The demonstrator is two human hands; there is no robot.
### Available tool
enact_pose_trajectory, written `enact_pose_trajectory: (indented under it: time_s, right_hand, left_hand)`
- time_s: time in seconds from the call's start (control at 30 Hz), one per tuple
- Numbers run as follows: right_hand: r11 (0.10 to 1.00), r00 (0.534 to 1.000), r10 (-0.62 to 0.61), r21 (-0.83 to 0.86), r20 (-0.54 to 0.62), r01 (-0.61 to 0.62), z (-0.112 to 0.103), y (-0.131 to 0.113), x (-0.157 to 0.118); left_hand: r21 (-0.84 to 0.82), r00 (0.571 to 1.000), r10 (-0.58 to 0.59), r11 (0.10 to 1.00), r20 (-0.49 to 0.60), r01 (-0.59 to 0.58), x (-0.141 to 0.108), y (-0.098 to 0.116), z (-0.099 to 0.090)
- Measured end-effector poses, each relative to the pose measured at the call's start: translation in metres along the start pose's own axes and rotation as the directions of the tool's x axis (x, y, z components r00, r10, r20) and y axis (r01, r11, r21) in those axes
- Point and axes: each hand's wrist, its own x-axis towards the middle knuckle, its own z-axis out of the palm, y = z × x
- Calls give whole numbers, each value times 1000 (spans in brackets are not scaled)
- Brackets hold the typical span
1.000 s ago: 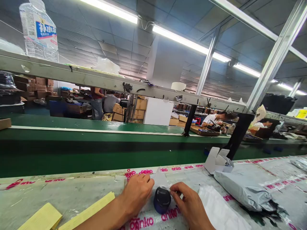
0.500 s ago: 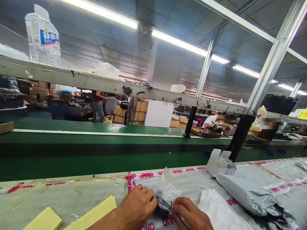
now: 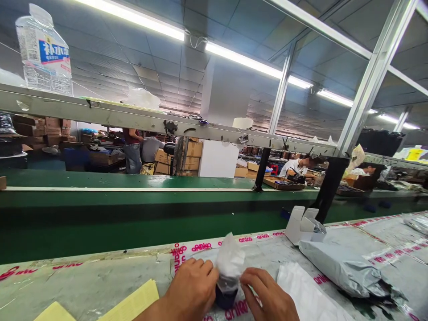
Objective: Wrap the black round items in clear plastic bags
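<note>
In the head view, a small dark blue item (image 3: 226, 298) with a rounded base rests on the taped work surface. Thin white wrapping (image 3: 230, 261), plastic or tissue, rises from its top in a crumpled peak. Curled at the item's left side, my left hand (image 3: 192, 285) holds the wrapping where it meets the dark part. From the right, my right hand (image 3: 270, 295) pinches the wrapping's edge with thumb and fingertips. What the item is exactly cannot be made out.
Yellow paper sheets (image 3: 132, 303) lie at the left. White sheets (image 3: 304, 290), a grey plastic bag (image 3: 347, 269) and an open white box (image 3: 298, 227) are on the right. Beyond runs a green conveyor belt (image 3: 100, 223), under a metal shelf (image 3: 133, 118) holding a bottle (image 3: 45, 53).
The white wrapping now stands taller and narrower over the dark item, and more of the item's dark base shows. Both hands stay at its sides. The view has shifted slightly.
</note>
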Motion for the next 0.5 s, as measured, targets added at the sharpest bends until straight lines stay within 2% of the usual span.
enact_pose_trajectory:
  time_s: [0.07,0.1,0.17,0.23,0.3,0.4,0.5]
  right_hand:
    - [990,992,130,55,8,-130,0,-2,9]
    - [975,977,207,72,47,-210,1,-2,14]
    - [933,927,343,61,153,-355,2,0,25]
    - [901,878,416,23,236,-433,3,3,31]
    - [894,860,430,3,275,-447,5,5,31]
    - [899,859,419,0,293,-438,7,7,20]
    - [923,890,373,-4,261,-386,7,8,3]
  left_hand:
    - [-79,993,-117,990,-8,116,7,1,-11]
    - [-111,985,-172,979,-6,170,11,1,-16]
    - [-149,966,-258,955,10,257,19,0,-21]
    - [-164,950,-311,935,38,313,25,-2,-21]
    - [-176,943,-326,926,67,333,26,-3,-18]
    - [-204,952,-291,930,97,306,20,-6,-14]
    - [-225,972,-214,947,97,230,10,-9,-12]
